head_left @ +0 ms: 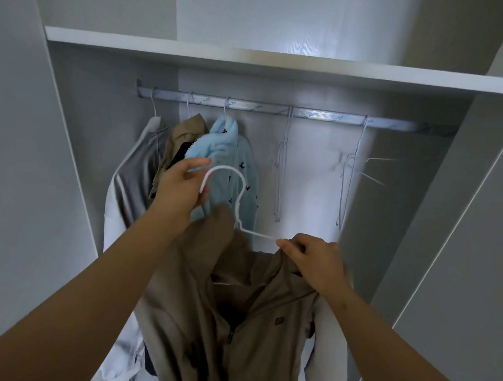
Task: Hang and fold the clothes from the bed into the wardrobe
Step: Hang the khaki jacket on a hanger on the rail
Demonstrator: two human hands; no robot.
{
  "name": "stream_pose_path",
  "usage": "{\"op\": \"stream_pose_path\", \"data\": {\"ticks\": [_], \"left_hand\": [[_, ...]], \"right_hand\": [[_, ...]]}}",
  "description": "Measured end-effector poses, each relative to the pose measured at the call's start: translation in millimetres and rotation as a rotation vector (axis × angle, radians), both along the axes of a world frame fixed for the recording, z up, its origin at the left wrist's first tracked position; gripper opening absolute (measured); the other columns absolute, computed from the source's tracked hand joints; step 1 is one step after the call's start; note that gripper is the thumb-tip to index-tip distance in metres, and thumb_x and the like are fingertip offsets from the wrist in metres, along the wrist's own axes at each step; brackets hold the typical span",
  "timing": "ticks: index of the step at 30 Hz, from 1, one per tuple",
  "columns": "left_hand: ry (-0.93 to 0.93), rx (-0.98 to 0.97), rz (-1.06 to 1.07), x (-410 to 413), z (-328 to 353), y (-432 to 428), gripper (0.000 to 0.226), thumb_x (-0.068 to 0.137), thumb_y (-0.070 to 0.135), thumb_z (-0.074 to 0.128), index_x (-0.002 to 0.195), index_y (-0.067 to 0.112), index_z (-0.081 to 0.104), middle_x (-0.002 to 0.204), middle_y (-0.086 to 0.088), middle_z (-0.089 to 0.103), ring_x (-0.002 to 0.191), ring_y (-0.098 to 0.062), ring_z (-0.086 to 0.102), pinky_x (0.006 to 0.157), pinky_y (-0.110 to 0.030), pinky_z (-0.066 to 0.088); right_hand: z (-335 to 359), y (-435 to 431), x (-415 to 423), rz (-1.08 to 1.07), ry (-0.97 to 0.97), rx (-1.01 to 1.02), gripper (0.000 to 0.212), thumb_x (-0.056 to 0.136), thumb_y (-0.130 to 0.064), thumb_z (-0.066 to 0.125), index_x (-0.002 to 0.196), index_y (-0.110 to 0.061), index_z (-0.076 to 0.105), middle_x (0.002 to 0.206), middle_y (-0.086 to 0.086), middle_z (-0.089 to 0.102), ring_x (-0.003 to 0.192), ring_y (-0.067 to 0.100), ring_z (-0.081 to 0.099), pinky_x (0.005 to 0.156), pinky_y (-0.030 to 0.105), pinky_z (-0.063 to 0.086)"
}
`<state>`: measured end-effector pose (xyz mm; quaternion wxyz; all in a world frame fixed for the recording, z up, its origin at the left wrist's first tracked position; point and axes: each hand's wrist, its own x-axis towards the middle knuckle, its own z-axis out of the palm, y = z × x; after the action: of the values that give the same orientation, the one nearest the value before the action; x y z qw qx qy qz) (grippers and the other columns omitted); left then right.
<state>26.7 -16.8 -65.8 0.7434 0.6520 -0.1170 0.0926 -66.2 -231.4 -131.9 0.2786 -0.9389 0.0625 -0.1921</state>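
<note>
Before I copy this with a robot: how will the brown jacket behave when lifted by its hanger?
Probably floppy: the jacket sags in folds below the hanger. It may slip off: the right hand pinches its shoulder against thin wire.

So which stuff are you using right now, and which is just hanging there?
In use: white hanger, brown jacket, left hand holding the hanger, right hand gripping the jacket, rail.
Just there: blue fleece, tan garment, grey garment, empty hangers, shelf.
</note>
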Motion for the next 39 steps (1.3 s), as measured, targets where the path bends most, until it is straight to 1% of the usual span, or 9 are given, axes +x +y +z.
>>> {"op": "stream_pose_path", "data": {"ticks": [2, 6, 9, 12, 16, 21, 25, 30, 39], "left_hand": [[0.056, -0.031, -0.104, 4.4, 3.6, -2.8, 0.022, 0.091, 0.003, 0.054, 0.087, 0.022, 0.064, 0.090, -0.005, 0.062, 0.076, -0.014, 0.063, 0.063, -0.024, 0.055], [0.065, 0.679, -0.124, 7.4, -16.9, 7.2, 0.029, 0.095, 0.038, 0.045, 0.109, 0.019, 0.062, 0.119, -0.006, 0.058, 0.113, -0.026, 0.054, 0.100, -0.036, 0.040], [-0.038, 1.055, -0.454, -3.9, -38.9, 9.1, 0.041, 0.084, 0.057, 0.047, 0.092, 0.020, 0.063, 0.089, 0.002, 0.064, 0.083, -0.002, 0.059, 0.081, -0.022, 0.045], [-0.252, 1.003, -0.235, -5.5, -46.8, 1.7, 0.029, 0.091, 0.037, 0.053, 0.072, 0.018, 0.064, 0.057, 0.007, 0.052, 0.052, 0.000, 0.048, 0.055, -0.014, 0.037], [-0.390, 0.919, -0.030, -5.0, -40.0, -0.6, 0.031, 0.090, 0.034, 0.057, 0.070, 0.012, 0.067, 0.054, 0.011, 0.052, 0.050, -0.002, 0.048, 0.056, -0.022, 0.039], [-0.431, 0.933, 0.087, -4.3, -30.6, 1.6, 0.026, 0.089, 0.039, 0.056, 0.069, 0.024, 0.062, 0.051, 0.010, 0.049, 0.049, -0.002, 0.045, 0.050, -0.022, 0.033], [-0.436, 0.959, 0.117, -7.5, -29.9, -1.3, 0.018, 0.089, 0.039, 0.057, 0.073, 0.031, 0.058, 0.050, 0.012, 0.048, 0.050, -0.001, 0.046, 0.048, -0.019, 0.031], [-0.441, 0.997, 0.084, -9.0, -31.8, -2.6, 0.020, 0.087, 0.042, 0.057, 0.082, 0.025, 0.068, 0.059, 0.010, 0.057, 0.057, -0.003, 0.051, 0.055, -0.025, 0.044], [-0.427, 1.010, -0.100, -11.4, -28.5, -1.7, 0.017, 0.084, 0.037, 0.064, 0.077, 0.022, 0.070, 0.044, 0.019, 0.051, 0.049, 0.004, 0.050, 0.048, -0.010, 0.037]], "right_hand": [[-3.2, -2.2, 0.0, -0.026, 0.018, 0.030, 0.038, 0.085, -0.057, 0.050, 0.077, -0.022, 0.064, 0.069, -0.009, 0.061, 0.067, 0.006, 0.055, 0.094, 0.040, 0.043], [-7.0, -12.0, -1.1, -0.127, 0.048, 0.076, 0.037, 0.085, -0.059, 0.049, 0.074, -0.025, 0.062, 0.070, -0.010, 0.062, 0.071, 0.009, 0.056, 0.097, 0.042, 0.041], [-7.7, -15.3, -0.5, -0.137, 0.028, 0.125, 0.032, 0.083, -0.057, 0.053, 0.063, -0.033, 0.055, 0.061, -0.016, 0.058, 0.065, 0.003, 0.054, 0.094, 0.042, 0.042], [-6.9, -14.7, 3.9, -0.077, -0.039, 0.258, 0.025, 0.083, -0.049, 0.059, 0.062, -0.035, 0.058, 0.065, -0.015, 0.062, 0.072, 0.010, 0.059, 0.092, 0.046, 0.044], [-7.5, -24.6, 9.1, -0.223, -0.227, 0.485, 0.006, 0.088, -0.034, 0.059, 0.089, -0.031, 0.064, 0.102, -0.008, 0.065, 0.095, 0.016, 0.058, 0.095, 0.029, 0.040], [-16.1, -35.9, 14.2, -0.480, -0.124, 0.731, 0.065, 0.082, -0.039, 0.068, 0.133, -0.008, 0.042, 0.138, 0.015, 0.037, 0.120, 0.028, 0.044, 0.091, 0.031, 0.035], [-14.8, -41.7, 19.3, -0.573, -0.036, 0.793, 0.060, 0.077, -0.033, 0.073, 0.123, -0.005, 0.048, 0.128, 0.018, 0.039, 0.107, 0.031, 0.049, 0.079, 0.031, 0.036], [-13.0, -45.6, 18.1, -0.371, -0.088, 1.125, 0.024, 0.080, -0.002, 0.068, 0.060, -0.004, 0.055, 0.064, 0.012, 0.050, 0.055, 0.021, 0.046, 0.048, 0.022, 0.041], [21.3, -17.0, 12.2, 0.167, -0.217, 0.845, 0.020, 0.088, -0.006, 0.058, 0.079, -0.022, 0.066, 0.075, -0.014, 0.069, 0.073, 0.000, 0.062, 0.060, 0.010, 0.046]]}}
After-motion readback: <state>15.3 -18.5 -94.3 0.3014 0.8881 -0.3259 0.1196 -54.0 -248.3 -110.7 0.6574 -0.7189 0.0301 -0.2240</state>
